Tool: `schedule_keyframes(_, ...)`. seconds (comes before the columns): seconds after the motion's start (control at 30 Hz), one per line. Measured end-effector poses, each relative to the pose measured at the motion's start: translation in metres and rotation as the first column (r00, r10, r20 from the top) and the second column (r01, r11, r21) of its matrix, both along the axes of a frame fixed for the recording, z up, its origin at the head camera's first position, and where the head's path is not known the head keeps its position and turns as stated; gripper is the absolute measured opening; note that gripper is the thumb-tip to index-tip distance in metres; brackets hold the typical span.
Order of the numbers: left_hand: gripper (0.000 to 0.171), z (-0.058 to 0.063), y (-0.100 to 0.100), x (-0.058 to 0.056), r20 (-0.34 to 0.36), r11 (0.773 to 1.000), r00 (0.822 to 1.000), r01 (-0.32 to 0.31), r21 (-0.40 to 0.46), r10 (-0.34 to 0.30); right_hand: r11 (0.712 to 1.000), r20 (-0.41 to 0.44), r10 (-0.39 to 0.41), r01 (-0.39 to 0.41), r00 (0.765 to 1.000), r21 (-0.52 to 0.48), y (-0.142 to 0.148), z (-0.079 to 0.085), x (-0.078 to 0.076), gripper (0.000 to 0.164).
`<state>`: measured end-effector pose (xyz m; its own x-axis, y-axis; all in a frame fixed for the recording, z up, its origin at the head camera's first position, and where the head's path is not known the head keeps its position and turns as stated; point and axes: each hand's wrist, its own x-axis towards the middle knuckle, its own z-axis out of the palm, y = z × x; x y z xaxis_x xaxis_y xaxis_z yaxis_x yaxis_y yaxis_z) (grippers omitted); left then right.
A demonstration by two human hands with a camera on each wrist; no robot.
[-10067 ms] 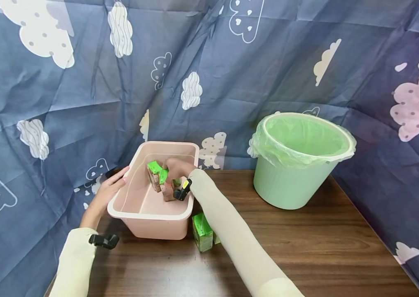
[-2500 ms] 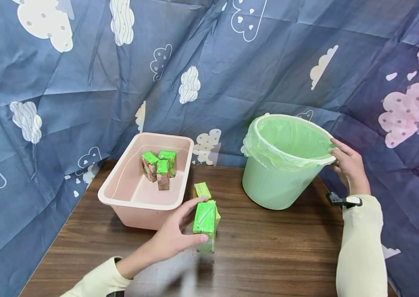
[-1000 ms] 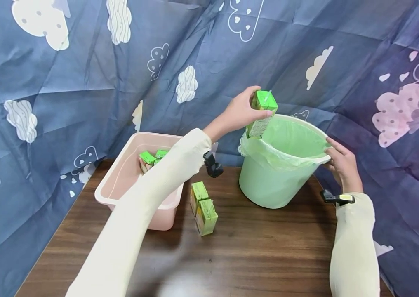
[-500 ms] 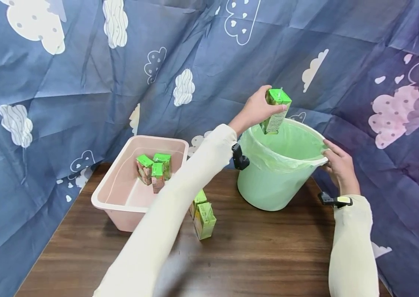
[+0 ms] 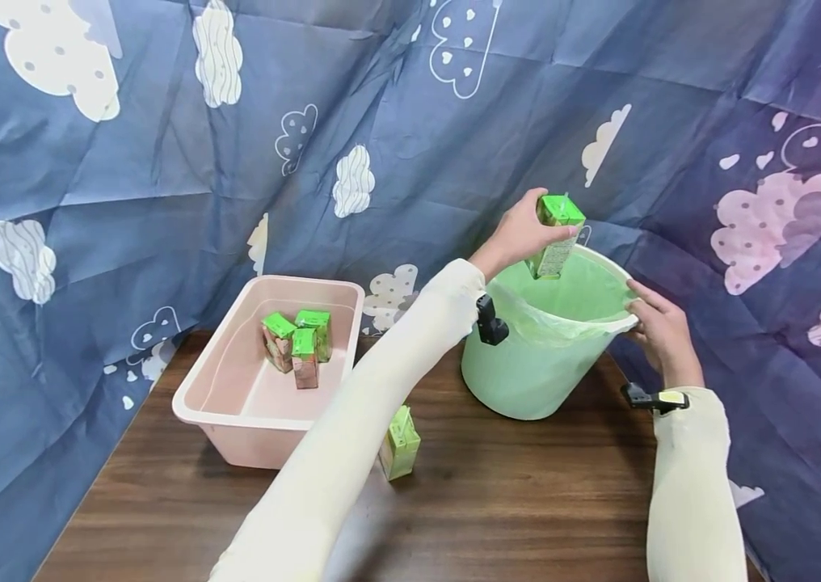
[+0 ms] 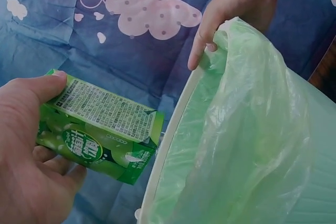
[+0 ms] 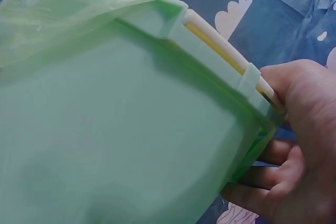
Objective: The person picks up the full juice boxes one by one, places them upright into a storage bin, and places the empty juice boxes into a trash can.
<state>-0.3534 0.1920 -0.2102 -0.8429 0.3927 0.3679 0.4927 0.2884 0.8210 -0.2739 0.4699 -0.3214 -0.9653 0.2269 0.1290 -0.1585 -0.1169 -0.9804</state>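
Observation:
My left hand (image 5: 523, 233) grips a green juice box (image 5: 553, 257) by its sides, over the mouth of a light green trash can (image 5: 515, 380). In the left wrist view, the carton's printed panel (image 6: 107, 109) faces the camera, and its lower end is beside the can's rim. My right hand (image 5: 661, 331) holds the can's far right rim, thumb and fingers on either side of the edge (image 7: 226, 45). A thin translucent green bag (image 6: 252, 129) lines the can and folds over its rim.
Left on the wooden table (image 5: 498, 517) stands a pink basin (image 5: 243, 444) with three green-topped juice boxes (image 5: 305, 368) inside. Another juice box (image 5: 400, 446) stands right of it, partly behind my left sleeve (image 5: 352, 420). A blue cloud-patterned cloth (image 5: 163, 153) hangs behind.
My right hand has gone from inside the basin to the can's rim. My left hand has left the basin's rim, picked up a juice box from the table and carried it right over the can.

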Motion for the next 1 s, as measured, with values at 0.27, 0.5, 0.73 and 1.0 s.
schedule_keyframes(0.27, 0.089, 0.001, -0.005, 0.001, -0.002, 0.998, 0.998, 0.059, -0.022, -0.059, 0.997, 0.0, 0.043, -0.042, 0.999, 0.057, -0.011, -0.002, -0.001, 0.057)
schedule_keyframes(0.5, 0.088, 0.013, -0.013, 0.007, -0.02, 0.993, 0.993, 0.113, 0.017, -0.113, 0.998, 0.0, 0.029, -0.029, 1.0, 0.057, -0.013, -0.002, 0.001, 0.056)
schedule_keyframes(0.73, 0.085, 0.015, -0.042, 0.016, 0.0, 0.98, 0.982, 0.188, 0.066, -0.188, 0.998, -0.008, 0.037, -0.037, 0.999, 0.055, -0.016, -0.003, 0.006, 0.054)
schedule_keyframes(1.0, 0.081, 0.024, -0.085, 0.039, -0.05, 0.95, 0.953, 0.303, 0.08, -0.299, 0.996, -0.042, 0.083, -0.082, 0.996, 0.034, -0.022, -0.006, 0.009, 0.05)
